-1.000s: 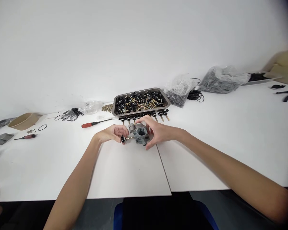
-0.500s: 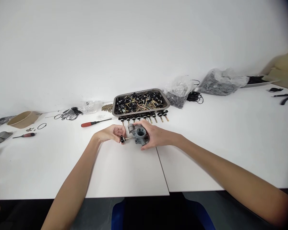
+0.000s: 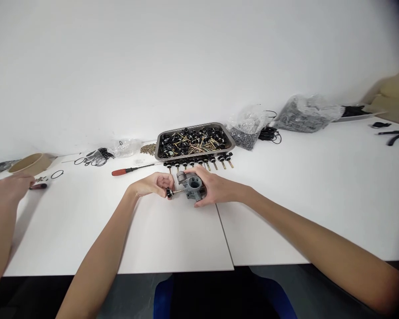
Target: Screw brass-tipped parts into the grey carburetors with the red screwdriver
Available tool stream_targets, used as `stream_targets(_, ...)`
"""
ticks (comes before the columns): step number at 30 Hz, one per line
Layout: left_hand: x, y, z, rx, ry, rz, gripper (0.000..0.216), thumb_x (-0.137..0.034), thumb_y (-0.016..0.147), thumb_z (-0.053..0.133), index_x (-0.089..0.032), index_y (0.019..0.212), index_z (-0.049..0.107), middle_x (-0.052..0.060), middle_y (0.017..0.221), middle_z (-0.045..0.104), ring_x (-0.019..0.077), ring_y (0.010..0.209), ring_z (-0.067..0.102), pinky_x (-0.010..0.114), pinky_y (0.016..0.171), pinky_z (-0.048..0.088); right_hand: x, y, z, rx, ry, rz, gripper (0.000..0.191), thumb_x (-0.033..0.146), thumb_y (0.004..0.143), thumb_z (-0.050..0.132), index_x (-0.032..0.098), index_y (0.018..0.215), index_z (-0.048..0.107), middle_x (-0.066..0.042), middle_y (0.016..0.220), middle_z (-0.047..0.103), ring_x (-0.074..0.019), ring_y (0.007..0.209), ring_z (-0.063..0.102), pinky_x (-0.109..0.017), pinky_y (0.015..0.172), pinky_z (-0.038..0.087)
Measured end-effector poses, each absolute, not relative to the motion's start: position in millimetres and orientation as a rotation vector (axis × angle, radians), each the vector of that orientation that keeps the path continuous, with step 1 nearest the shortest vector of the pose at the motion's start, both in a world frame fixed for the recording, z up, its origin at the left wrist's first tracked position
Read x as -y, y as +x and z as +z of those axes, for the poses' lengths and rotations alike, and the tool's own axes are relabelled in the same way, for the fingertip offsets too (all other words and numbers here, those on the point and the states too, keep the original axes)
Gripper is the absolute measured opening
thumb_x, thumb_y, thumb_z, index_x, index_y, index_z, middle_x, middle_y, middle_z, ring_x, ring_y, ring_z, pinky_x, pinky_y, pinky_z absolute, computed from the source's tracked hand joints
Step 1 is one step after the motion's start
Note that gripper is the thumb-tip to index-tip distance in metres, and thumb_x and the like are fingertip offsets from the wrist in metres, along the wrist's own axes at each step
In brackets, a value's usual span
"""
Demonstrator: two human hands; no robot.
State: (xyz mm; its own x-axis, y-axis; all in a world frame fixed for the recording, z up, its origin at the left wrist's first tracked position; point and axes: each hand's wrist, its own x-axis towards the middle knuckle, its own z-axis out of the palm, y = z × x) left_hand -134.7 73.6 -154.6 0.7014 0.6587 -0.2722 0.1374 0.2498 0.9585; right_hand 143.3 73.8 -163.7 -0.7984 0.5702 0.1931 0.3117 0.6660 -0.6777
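My right hand (image 3: 209, 186) is wrapped round a grey metal carburetor (image 3: 193, 184), its round bore facing up toward me. Pinched in the fingers of my left hand (image 3: 158, 184) is a black-capped brass screw (image 3: 170, 192). The screw's thin shaft points right and meets the carburetor's left side; how far it goes in I cannot tell. Just beyond my hands, several similar black-capped screws (image 3: 215, 163) lie in a row along the front of a metal tray (image 3: 232, 144) heaped with more of them.
A red-handled screwdriver (image 3: 119, 172) lies left of the tray, near small brass parts (image 3: 148, 149). Plastic bags of small parts (image 3: 248, 137) stand to the right. A co-worker's hand (image 3: 13, 190) reaches in at the left, by another screwdriver (image 3: 39, 186) and a tan bowl (image 3: 31, 165).
A co-worker's arm has come in from the left and its hand is now at the far-left screwdriver. My hands, the screw and the carburetor have stayed practically still.
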Motion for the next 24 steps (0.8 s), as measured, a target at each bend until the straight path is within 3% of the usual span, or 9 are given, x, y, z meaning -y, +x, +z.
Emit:
stream_targets(16,-74.0,-134.2,-153.1,-0.778,1.328,0.396,0.044,-0.021,0.053,0.088,-0.01,0.087,0.062,0.006,0.085,0.064,0.0162,0.072,0.065,0.026,0.065,0.05,-73.2,142.7,-163.8,2.492,-0.712,0.898,0.09,0.039,0.067,0.08,0.031,0.14,0.028,-0.008,0.129,0.041,-0.0259,0.111,0.053,-0.041,0.092,0.048)
stream_targets(24,-72.2,-128.4,-151.8,-0.82,1.33,0.411,0.039,-0.023,0.057,0.086,-0.01,0.085,0.061,0.006,0.077,0.067,0.0164,0.067,0.067,0.026,0.065,0.051,-69.3,136.4,-166.5,2.459,-0.766,0.857,0.09,0.041,0.063,0.081,0.027,0.136,0.03,-0.009,0.125,0.042,-0.0254,0.103,0.057,-0.04,0.085,0.051)
